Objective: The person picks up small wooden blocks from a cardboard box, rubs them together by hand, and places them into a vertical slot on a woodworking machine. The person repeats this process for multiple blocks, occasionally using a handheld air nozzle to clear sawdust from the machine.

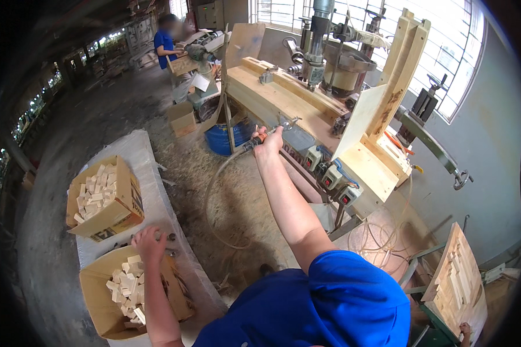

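Likely a light, flexible hose [207,203], stiffer at the fitting [250,143]; best gripped there. Clasped beside the table [260,95] in the right hand [268,142], apart from the left hand [149,246]; cannot tell the latter's grasp.

Head view: left fisheye of a worn pair, aimed down and forward.
Looks from above the wearer's own shirt [307,306], very close at lower edge. Left hand [149,246] and right hand [267,142] a little farther out. Boxes [128,199] seen steeply from above, left; bench [246,79] obliquely, right of centre; co-worker [165,47] distant, upper left. Dark round rim, bowed edges.
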A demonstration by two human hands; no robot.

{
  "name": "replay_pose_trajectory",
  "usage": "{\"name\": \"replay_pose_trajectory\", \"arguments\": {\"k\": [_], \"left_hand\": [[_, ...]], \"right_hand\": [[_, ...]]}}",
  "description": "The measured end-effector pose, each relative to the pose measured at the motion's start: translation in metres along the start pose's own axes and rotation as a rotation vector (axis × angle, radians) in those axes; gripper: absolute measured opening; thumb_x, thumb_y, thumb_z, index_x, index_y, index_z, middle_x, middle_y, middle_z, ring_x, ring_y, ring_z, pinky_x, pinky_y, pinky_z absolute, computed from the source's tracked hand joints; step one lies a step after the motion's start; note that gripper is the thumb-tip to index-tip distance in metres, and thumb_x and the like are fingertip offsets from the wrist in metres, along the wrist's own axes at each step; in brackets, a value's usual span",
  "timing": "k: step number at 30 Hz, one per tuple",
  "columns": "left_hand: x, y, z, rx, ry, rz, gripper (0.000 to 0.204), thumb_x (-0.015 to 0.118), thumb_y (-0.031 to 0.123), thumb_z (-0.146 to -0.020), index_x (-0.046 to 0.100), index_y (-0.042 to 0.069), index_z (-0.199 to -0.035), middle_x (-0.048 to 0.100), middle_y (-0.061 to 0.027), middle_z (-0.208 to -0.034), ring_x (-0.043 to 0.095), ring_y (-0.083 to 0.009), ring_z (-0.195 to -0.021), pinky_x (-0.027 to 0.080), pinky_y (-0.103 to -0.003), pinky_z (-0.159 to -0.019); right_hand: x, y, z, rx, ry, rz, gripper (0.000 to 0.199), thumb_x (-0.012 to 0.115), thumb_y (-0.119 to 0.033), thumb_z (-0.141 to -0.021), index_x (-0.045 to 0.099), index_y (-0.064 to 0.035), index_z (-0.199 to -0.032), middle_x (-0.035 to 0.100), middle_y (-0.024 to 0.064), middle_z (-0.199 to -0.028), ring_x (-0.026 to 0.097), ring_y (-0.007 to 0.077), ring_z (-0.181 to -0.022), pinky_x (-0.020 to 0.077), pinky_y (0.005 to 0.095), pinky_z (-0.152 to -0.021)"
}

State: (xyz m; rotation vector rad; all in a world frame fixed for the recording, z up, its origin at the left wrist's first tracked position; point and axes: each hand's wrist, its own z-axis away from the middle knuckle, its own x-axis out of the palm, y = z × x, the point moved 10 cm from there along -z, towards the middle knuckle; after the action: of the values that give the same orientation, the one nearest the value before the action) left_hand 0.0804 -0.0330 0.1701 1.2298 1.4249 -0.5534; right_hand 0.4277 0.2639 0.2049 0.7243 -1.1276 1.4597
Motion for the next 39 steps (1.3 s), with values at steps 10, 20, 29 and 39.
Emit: {"name": "replay_pose_trajectory", "arguments": {"k": [10,20,29,39], "left_hand": [[0.006,-0.004,0.010,-0.037,-0.056,-0.067,0.025,0.063,0.032,-0.074,0.064,0.016,-0.093,0.060,0.0003,-0.105,0.047,-0.0213,-0.106,0.024,-0.040,-0.098],[0.005,0.003,0.015,-0.001,-0.016,-0.070,0.027,0.060,0.034,-0.075,0.063,0.016,-0.095,0.059,-0.0013,-0.106,0.047,-0.0214,-0.107,0.023,-0.042,-0.099],[0.001,-0.012,0.023,-0.021,-0.017,-0.059,0.026,0.060,0.034,-0.076,0.064,0.015,-0.094,0.060,-0.0008,-0.105,0.048,-0.0210,-0.104,0.023,-0.041,-0.099],[0.002,-0.006,0.011,-0.030,-0.027,-0.066,0.025,0.061,0.033,-0.076,0.064,0.016,-0.094,0.060,-0.0003,-0.106,0.048,-0.0211,-0.104,0.024,-0.042,-0.100]], "right_hand": [[-0.051,-0.006,0.008,0.095,-0.095,-0.001,0.039,0.032,-0.047,-0.096,0.047,-0.0110,-0.099,0.052,0.0060,-0.072,0.046,0.0127,-0.051,0.0394,0.0289,-0.042],[-0.057,-0.020,0.011,0.113,-0.081,-0.053,0.044,0.034,-0.048,-0.095,0.045,-0.0063,-0.096,0.054,0.0081,-0.075,0.047,0.0141,-0.051,0.0410,0.0303,-0.042],[-0.057,-0.035,0.002,0.442,-0.244,0.107,0.074,0.030,-0.052,-0.094,0.036,0.0185,-0.116,0.041,-0.0030,-0.054,0.043,0.0078,-0.045,0.0389,0.0205,-0.039],[-0.098,-0.087,-0.045,0.497,-0.120,0.042,0.060,0.028,-0.054,-0.094,0.044,0.0043,-0.087,0.049,0.0068,-0.061,0.044,0.0136,-0.043,0.0409,0.0239,-0.038]]}}
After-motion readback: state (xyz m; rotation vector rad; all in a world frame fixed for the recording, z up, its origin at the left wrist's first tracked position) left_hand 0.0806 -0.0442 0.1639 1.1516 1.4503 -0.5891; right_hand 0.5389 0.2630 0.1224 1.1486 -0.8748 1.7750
